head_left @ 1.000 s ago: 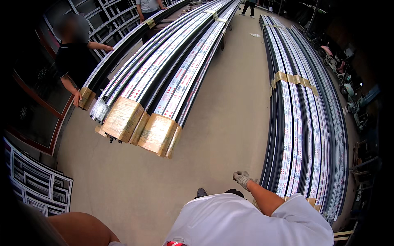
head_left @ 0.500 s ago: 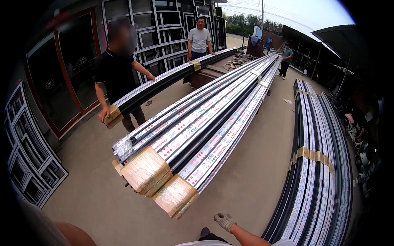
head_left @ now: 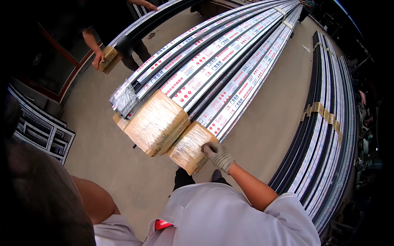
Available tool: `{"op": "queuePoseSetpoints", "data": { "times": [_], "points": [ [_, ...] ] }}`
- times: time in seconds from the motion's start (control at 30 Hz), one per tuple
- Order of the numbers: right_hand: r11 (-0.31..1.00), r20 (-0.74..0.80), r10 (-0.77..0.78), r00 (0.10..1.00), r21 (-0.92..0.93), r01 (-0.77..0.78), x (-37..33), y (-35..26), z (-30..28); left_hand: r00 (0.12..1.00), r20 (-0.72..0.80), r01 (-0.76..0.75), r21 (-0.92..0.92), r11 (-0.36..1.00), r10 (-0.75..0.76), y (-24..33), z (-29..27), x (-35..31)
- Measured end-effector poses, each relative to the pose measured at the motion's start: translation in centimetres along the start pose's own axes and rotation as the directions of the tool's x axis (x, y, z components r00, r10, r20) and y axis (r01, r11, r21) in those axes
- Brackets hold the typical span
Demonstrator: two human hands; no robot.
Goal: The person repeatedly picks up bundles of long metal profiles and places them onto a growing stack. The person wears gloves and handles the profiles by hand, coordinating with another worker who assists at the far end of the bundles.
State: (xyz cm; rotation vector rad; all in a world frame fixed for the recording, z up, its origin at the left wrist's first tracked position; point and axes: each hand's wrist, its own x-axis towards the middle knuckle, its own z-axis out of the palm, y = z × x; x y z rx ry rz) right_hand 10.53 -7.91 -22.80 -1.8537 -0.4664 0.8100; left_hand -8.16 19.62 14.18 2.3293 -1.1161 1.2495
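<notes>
My right hand (head_left: 218, 156), in a grey knit glove, lies with bent fingers on the cardboard-wrapped end (head_left: 191, 148) of a bundle of long profiles (head_left: 236, 92). Printed white film covers these profiles. A second, thicker bundle (head_left: 193, 80) runs alongside on the left, its end boxed in cardboard and clear wrap (head_left: 156, 123). Farther left, another profile end (head_left: 125, 98) is bound in clear plastic. Of my left side only the bare arm (head_left: 96, 199) shows; the hand is not in view.
At the upper left another person's hand (head_left: 98, 59) holds the cardboard end (head_left: 110, 60) of a separate long bundle. More strapped profiles (head_left: 316, 135) lie on the ground to the right. Window frames (head_left: 43, 133) lean at the left. A person (head_left: 307, 9) stands at the far end.
My right hand has come up from beside the bundle onto its wrapped end. The view has tilted downward and the bundle ends appear closer.
</notes>
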Motion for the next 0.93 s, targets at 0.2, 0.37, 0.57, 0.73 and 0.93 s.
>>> {"op": "queuePoseSetpoints", "data": {
  "times": [0.2,0.37,0.57,0.73,0.93],
  "points": [
    [0.946,-0.081,-0.019,0.997,0.322,0.044,3.8,-2.4,9.1,0.561,-0.294,0.789,-0.092,0.607,-0.774,-6.6,9.7,-13.3],
    [0.87,-0.137,0.192,0.972,0.482,-0.104,4.2,-6.7,12.4,0.379,-0.095,0.925,0.015,0.38,-0.92,-5.2,14.1,-23.6],
    [0.686,-0.002,0.305,0.952,0.694,-0.218,3.3,-7.9,13.3,0.402,-0.041,0.904,0.18,0.389,-0.915,-4.3,16.1,-26.2],
    [0.662,0.043,0.334,0.942,0.701,-0.266,3.3,-7.7,13.7,0.049,0.116,0.998,0.031,0.053,-0.992,-5.5,15.7,-25.8],
    [0.619,0.116,0.356,0.927,0.713,-0.328,2.5,-8.1,14.2,0.076,0.142,0.996,-0.066,0.068,-0.987,-6.4,16.3,-28.0]
  ]
}}
